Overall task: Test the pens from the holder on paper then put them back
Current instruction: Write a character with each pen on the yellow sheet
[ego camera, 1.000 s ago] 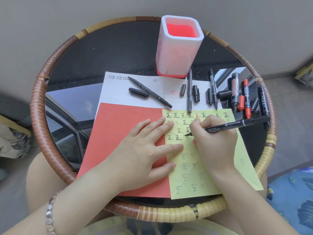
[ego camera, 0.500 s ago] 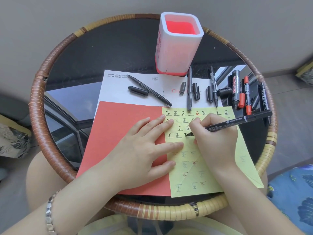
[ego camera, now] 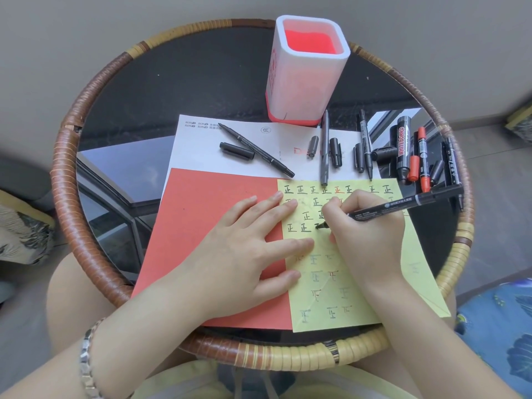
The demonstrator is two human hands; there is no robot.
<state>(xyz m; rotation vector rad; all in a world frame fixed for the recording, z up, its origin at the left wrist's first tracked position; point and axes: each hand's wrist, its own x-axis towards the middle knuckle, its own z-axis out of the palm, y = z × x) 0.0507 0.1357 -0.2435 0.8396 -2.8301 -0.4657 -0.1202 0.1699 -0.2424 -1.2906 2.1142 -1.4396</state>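
My right hand (ego camera: 365, 226) grips a black marker (ego camera: 403, 201), its tip touching the yellow paper (ego camera: 339, 283) beside rows of written characters. My left hand (ego camera: 244, 254) lies flat with fingers spread, pressing the yellow paper and the red sheet (ego camera: 207, 226). The white pen holder (ego camera: 305, 79) with a red inside stands at the back and looks empty. Several uncapped pens and loose caps lie in front of it: a black pen (ego camera: 256, 149), a grey pen (ego camera: 324, 151), a whiteboard marker (ego camera: 403, 151) and a red marker (ego camera: 423, 159).
Everything rests on a round dark glass table with a woven rattan rim (ego camera: 63, 180). A white printed sheet (ego camera: 195, 148) lies under the red one. A blue patterned cushion (ego camera: 501, 321) sits at the right, below the table.
The marker tip has made small strokes on the yellow paper, adding to a character in the lowest black row. My left hand has stayed flat on the sheets.
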